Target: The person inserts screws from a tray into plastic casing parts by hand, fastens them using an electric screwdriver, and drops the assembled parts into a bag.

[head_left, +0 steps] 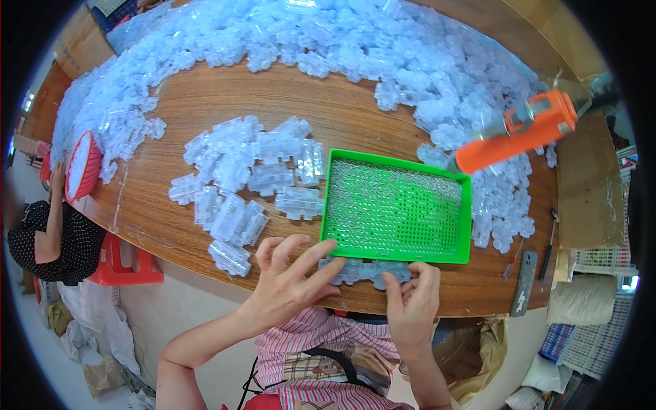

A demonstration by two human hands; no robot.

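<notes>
Far to the left of the green tray (465, 222), beyond the table (171, 205) edge, a co-worker in a black spotted top (61, 232) sits with a hand near a red basket (85, 167); a red stool (126, 263) stands between that person and the tray. From the far left of the tray, sweeping behind it and round to its right, runs a broad heap of clear plastic parts (342, 34). Nearer the tray, just to its left, lies a smaller group of similar parts (239, 164). At the tray's near left corner is the left hand (290, 283), its fingers spread, one fingertip at the rim and another at the left end of a clear plastic piece (369, 271); whether it grips the piece or only steadies it, I cannot tell. The piece lies lengthwise along the tray's near side. The tray itself holds many small metal bits (369, 198), thinner toward its right part. In front of the tray's right half, the right hand (415, 301) grasps the piece's right end between thumb and curled fingers. Above the tray's far right corner hangs an orange power tool (516, 133). Well to the tray's right lie a dark grey bar (524, 283) and a black-handled tool (548, 246).
</notes>
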